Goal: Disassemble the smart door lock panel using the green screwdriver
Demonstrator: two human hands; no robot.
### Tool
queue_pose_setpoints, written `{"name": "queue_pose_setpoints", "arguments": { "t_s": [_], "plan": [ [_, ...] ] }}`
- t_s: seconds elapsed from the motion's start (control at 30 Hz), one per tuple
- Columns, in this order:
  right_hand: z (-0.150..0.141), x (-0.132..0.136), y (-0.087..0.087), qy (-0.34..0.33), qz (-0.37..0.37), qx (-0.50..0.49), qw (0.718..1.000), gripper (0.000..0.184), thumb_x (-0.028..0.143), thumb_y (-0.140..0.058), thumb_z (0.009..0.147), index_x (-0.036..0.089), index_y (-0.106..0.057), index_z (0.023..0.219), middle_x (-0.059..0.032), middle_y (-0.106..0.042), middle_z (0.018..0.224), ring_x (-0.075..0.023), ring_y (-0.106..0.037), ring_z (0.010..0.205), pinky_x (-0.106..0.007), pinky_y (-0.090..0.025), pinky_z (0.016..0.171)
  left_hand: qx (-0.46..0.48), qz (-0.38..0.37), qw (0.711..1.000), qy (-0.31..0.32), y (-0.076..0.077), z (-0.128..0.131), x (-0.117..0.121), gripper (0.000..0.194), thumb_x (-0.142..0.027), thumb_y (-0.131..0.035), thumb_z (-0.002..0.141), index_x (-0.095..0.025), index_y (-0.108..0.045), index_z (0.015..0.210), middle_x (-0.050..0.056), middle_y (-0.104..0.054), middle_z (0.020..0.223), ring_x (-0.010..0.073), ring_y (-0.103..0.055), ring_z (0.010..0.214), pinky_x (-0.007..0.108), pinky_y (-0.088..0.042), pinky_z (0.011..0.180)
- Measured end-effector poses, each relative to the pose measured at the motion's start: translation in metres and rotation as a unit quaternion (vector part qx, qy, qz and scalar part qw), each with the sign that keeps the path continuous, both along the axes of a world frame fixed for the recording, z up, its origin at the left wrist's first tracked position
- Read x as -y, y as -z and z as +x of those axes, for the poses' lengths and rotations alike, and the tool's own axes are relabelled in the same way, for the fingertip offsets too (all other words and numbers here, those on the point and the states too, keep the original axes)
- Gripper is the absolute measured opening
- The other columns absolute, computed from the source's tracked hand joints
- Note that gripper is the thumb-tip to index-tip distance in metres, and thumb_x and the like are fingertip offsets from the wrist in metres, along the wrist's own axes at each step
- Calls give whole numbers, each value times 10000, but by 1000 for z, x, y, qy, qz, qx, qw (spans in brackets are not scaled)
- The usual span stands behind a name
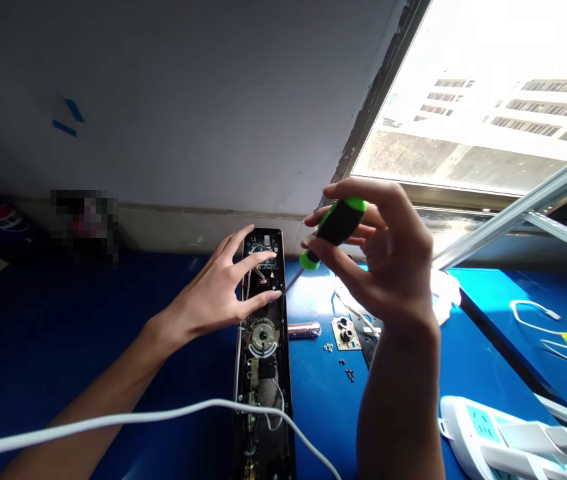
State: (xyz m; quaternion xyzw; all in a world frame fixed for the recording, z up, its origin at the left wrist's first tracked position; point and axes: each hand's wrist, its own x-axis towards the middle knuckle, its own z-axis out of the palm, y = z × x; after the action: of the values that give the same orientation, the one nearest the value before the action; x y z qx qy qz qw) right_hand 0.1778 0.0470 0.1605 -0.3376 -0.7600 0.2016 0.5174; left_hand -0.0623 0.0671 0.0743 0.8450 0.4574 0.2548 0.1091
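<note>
My right hand [383, 253] grips a screwdriver [339, 223] by its black and green handle, the shaft slanting down and left. Its tip comes close to the right edge of a long, narrow black housing [287, 373]; whether it touches cannot be made out. My left hand [223, 287] lies over the housing's upper part with its fingers spread, the thumb reaching the right side. Inside the open housing are a circuit board [259, 257], thin wires, a round metal part [263, 335] and, lower down, a small mechanism [252, 413].
Several small screws [349, 375], a square metal plate [346, 333] and a reddish cylinder [304, 330] lie right of the housing on the blue table [313, 400]. A white cable [203, 405] crosses the foreground. A power strip [468, 427] stands at lower right, below a metal frame [518, 210].
</note>
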Motion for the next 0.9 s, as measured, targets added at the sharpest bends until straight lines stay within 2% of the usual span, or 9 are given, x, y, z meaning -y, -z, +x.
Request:
{"name": "queue_pose_setpoints", "arguments": {
  "t_s": [0.1,0.17,0.23,0.3,0.4,0.57,0.9],
  "plan": [
    [13,2,-3,20,-16,50,998,464,215,-779,880,332,-617,1299,-50,-744,1125,-258,-761,999,-434,-688,855,18,73,997,13,-5,10,7,408,-438,-639,995,-269,-667,1366,80,-345,1689,404,-223,1601,659,-333,1266],
    [23,0,-2,9,-48,104,993,406,224,-763,892,289,-635,1272,-32,-747,1063,-214,-759,925,-398,-677,861,24,85,995,55,-5,20,12,325,-337,-578,1035,-234,-686,1323,95,-449,1623,366,-260,1594,634,-352,1270],
    [32,-3,2,-4,-114,169,979,323,234,-759,888,262,-646,1190,-10,-745,1003,-181,-748,851,-364,-665,813,19,76,990,118,0,31,18,298,-286,-540,1056,-215,-687,1306,108,-534,1551,341,-330,1568,601,-415,1245],
    [39,-7,7,-9,-193,226,955,291,248,-769,870,258,-628,1123,5,-734,945,-168,-727,788,-321,-634,695,1,67,982,175,8,40,24,298,-262,-535,1061,-201,-681,1314,122,-606,1475,336,-388,1538,570,-477,1209],
    [47,-11,14,0,-240,261,935,267,241,-762,856,257,-599,1067,15,-702,896,-140,-680,720,-264,-544,578,-34,70,971,225,22,51,27,308,-234,-537,1058,-188,-683,1326,136,-678,1370,346,-438,1506,563,-501,1189],
    [52,-17,19,-15,-257,266,929,249,216,-757,833,241,-561,985,32,-658,836,-106,-623,671,-235,-463,545,-53,94,966,236,36,58,24,302,-209,-546,1047,-194,-707,1302,127,-727,1266,359,-474,1473,587,-503,1175],
    [55,-27,27,-4,-246,292,924,252,277,-771,822,233,-598,1000,15,-643,862,-101,-550,658,-255,-437,547,-58,94,966,235,35,57,21,293,-215,-560,1039,-182,-725,1279,128,-741,1224,363,-482,1456,570,-511,1168]
  ]
}}
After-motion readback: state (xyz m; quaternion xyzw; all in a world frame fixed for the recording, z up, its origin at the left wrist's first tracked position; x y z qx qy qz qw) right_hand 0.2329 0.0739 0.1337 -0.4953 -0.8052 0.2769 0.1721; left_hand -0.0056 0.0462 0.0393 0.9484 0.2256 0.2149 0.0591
